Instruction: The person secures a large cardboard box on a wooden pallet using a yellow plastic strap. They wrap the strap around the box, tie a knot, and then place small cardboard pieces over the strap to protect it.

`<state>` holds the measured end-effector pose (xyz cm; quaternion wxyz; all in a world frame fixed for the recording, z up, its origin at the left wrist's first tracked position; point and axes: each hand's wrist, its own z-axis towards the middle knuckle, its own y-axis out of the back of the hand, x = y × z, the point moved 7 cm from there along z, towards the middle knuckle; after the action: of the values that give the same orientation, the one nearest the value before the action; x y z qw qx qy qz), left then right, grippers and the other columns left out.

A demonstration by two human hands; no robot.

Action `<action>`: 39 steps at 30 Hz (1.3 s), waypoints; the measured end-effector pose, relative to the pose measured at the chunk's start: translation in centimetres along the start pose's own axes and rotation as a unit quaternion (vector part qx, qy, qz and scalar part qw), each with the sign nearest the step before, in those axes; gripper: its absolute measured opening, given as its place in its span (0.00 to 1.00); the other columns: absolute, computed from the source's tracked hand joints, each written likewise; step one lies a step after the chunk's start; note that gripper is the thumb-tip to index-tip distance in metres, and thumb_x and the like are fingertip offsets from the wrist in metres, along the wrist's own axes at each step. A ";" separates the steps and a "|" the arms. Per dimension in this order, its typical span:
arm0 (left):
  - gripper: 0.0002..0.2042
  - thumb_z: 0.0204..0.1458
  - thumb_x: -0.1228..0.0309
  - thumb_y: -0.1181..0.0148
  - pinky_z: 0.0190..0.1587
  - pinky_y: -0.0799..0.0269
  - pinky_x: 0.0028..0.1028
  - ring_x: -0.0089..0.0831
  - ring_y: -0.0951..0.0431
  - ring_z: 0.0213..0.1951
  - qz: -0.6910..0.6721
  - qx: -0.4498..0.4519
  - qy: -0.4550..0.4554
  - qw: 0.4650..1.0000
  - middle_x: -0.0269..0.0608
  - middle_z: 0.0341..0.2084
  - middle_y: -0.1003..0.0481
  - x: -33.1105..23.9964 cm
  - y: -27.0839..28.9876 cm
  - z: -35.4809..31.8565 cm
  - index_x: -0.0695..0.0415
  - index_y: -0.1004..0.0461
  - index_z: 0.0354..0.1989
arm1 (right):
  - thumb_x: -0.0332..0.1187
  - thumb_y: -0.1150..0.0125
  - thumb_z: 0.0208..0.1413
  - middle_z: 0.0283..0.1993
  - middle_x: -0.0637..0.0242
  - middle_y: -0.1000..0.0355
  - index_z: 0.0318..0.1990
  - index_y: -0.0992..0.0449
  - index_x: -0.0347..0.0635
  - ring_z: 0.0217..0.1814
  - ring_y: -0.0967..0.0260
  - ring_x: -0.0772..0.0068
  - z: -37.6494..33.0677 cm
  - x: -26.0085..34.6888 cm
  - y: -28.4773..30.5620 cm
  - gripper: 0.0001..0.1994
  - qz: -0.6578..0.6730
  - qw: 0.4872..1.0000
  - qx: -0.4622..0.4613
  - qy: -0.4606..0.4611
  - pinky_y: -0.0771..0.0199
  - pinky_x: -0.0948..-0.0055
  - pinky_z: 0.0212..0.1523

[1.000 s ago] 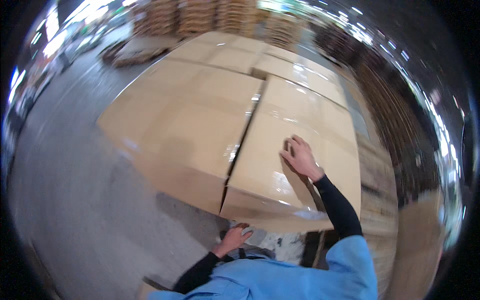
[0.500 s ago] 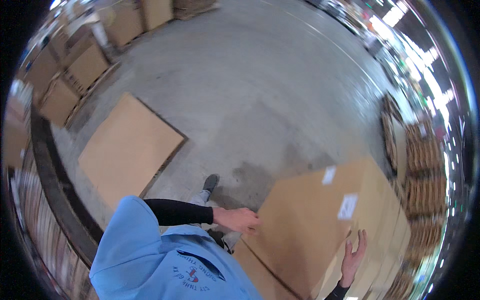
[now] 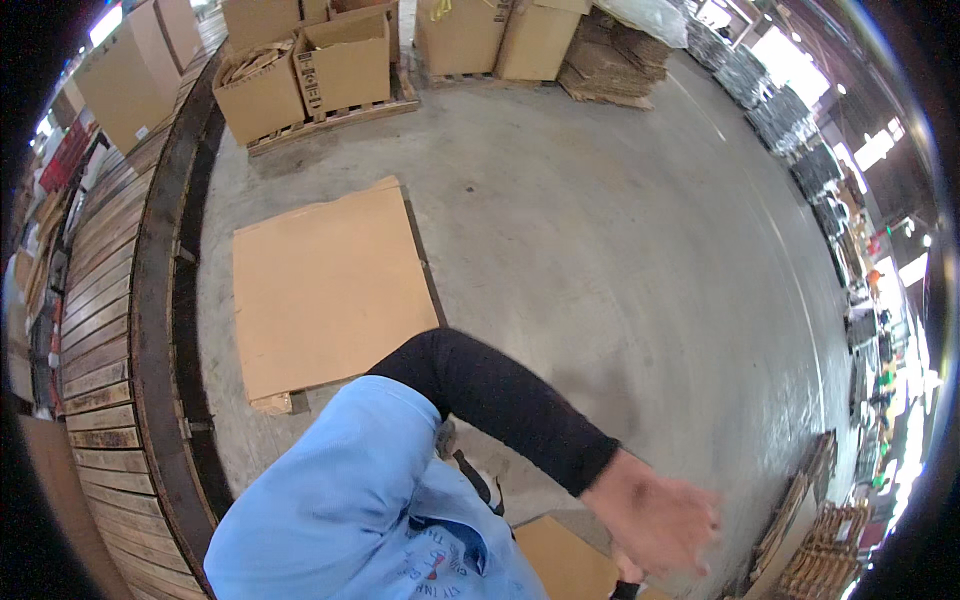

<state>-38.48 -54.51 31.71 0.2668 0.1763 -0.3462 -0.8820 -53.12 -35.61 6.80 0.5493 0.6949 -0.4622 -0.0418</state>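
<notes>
My left hand (image 3: 655,512) reaches across to the right in a black sleeve, slightly blurred, with its fingers apart and nothing in them. It hangs above or beside a large cardboard box (image 3: 563,560), of which only a part shows at the lower edge. Whether the hand touches the box cannot be told. Just a bit of my right hand (image 3: 626,566) shows below the left one, near the box; its fingers are hidden.
A flat cardboard sheet (image 3: 335,290) lies on a low pallet at the left. Slatted wooden decking (image 3: 105,365) with a dark metal edge runs along the left side. Cardboard boxes (image 3: 345,70) stand on pallets at the back. Stacked brown pieces (image 3: 825,550) are at the lower right.
The view has swung right, so the box has slid toward the lower edge. My left arm has stretched out rightward, and my right hand, open before, is now mostly hidden.
</notes>
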 end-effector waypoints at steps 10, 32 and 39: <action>0.13 0.55 0.58 0.39 0.51 0.30 0.43 0.39 0.25 0.49 0.102 0.122 0.071 0.985 0.42 0.40 0.25 16.9 11.5 -2.6 0.50 0.27 0.43 | 0.38 0.40 0.60 0.69 0.47 0.35 0.64 0.30 0.36 0.71 0.39 0.45 19.1 -9.9 -9.2 0.26 0.032 0.971 0.130 -0.196 0.39 0.54 0.69; 0.12 0.55 0.58 0.38 0.49 0.30 0.38 0.37 0.24 0.47 0.266 0.252 0.424 0.828 0.40 0.40 0.25 62.7 45.8 -33.2 0.49 0.27 0.42 | 0.47 0.38 0.60 0.45 0.48 0.22 0.44 0.21 0.35 0.47 0.24 0.49 93.4 37.3 -11.2 0.21 0.222 0.961 -0.067 0.149 0.26 0.53 0.46; 0.21 0.59 0.56 0.39 0.48 0.26 0.46 0.52 0.22 0.46 0.090 0.109 0.705 0.695 0.55 0.41 0.24 68.0 53.0 -64.4 0.60 0.29 0.50 | 0.41 0.46 0.62 0.51 0.50 0.22 0.48 0.18 0.42 0.57 0.27 0.47 98.3 37.7 -19.8 0.16 -0.274 0.806 0.371 0.371 0.31 0.52 0.59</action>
<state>-42.23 -160.80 15.51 0.4900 0.7422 -0.1642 -0.4267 -75.48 -133.43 -30.73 0.3448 0.9061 0.0065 0.2452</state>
